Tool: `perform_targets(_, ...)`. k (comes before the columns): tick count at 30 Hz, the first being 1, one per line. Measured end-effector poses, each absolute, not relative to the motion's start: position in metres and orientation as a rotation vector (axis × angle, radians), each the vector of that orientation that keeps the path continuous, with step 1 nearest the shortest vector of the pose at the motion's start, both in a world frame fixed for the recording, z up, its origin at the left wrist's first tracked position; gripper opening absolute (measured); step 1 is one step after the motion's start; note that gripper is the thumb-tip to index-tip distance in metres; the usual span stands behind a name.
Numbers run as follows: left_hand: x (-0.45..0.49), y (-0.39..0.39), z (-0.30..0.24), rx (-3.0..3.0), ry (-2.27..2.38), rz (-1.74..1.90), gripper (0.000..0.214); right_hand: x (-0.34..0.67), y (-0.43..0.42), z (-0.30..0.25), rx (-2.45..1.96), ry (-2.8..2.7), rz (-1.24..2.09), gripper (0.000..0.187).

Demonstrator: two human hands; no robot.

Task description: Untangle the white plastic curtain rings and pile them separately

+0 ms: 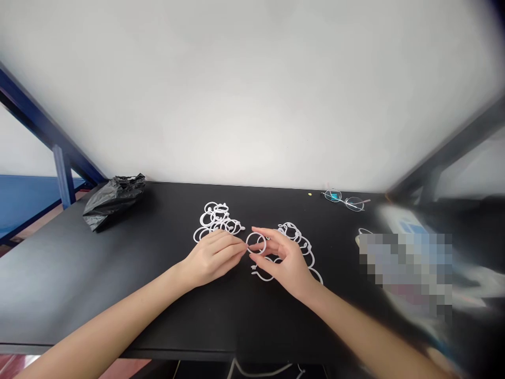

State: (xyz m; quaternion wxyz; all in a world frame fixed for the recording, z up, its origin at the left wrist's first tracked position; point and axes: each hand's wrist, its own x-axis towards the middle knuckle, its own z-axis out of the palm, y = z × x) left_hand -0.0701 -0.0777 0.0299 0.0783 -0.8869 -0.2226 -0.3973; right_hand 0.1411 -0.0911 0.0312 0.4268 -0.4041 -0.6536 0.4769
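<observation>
A white plastic ring [256,233], like a shower curtain ring, is held up between my two hands above the black table [189,326]. My left hand [215,258] pinches the ring's left edge with its fingertips. Thumb and fingers of my right hand [290,266] curve round the ring's right side and grip it. Just beyond my left hand lies a heap of similar white rings [215,215]. More white rings [308,247] lie loosely around and beneath my right hand, which partly hides them.
A crumpled black plastic bag [114,202] sits at the back left. Thin-framed glasses [341,200] lie near the wall at the back right. On the right is a blurred, pixelated object [406,273]. Blue metal bars [65,176] stand at the left end, and a pale cord [260,374] shows below the front edge.
</observation>
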Motion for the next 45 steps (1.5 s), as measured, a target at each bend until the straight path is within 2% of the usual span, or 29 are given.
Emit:
perform_targets(4, -0.081, -0.070, 0.032, -2.524, -0.730, -1.131, 0.016, 0.140, -0.088, 0.032, -0.981, -1.626, 0.944, 0.038)
perform_targets(10, -0.102, -0.048, 0.030, -2.417, -0.904, -0.989, 0.008, 0.142, -0.084, 0.033, -0.989, -1.607, 0.821, 0.031)
perform_targets(19, -0.100, -0.046, 0.022, -2.455, -1.081, -0.836, 0.017, 0.143, -0.082, 0.029, -0.975, -1.625, 0.808, 0.026)
perform_targets(26, -0.103, -0.044, 0.019, -2.429, -1.194, -0.827, 0.016, 0.144, -0.081, 0.030, -0.966, -1.655, 0.785, 0.020)
perform_targets(35, -0.081, -0.064, 0.022, -2.585, -0.998, -1.020, 0.009, 0.151, -0.074, 0.028, -0.982, -1.857, 0.475, 0.022)
perform_targets(37, -0.071, -0.073, 0.021, -2.754, -0.883, -0.953, 0.011, 0.150, -0.075, 0.026, -0.916, -1.893, 0.432, 0.023)
perform_targets(41, -0.055, -0.087, 0.017, -3.037, -0.737, -0.637, 0.028, 0.149, -0.076, 0.022, -0.858, -1.921, 0.401, 0.023)
perform_targets(45, -0.052, -0.089, 0.012, -3.074, -0.775, -0.557, 0.017, 0.150, -0.074, 0.019, -0.856, -1.918, 0.408, 0.021)
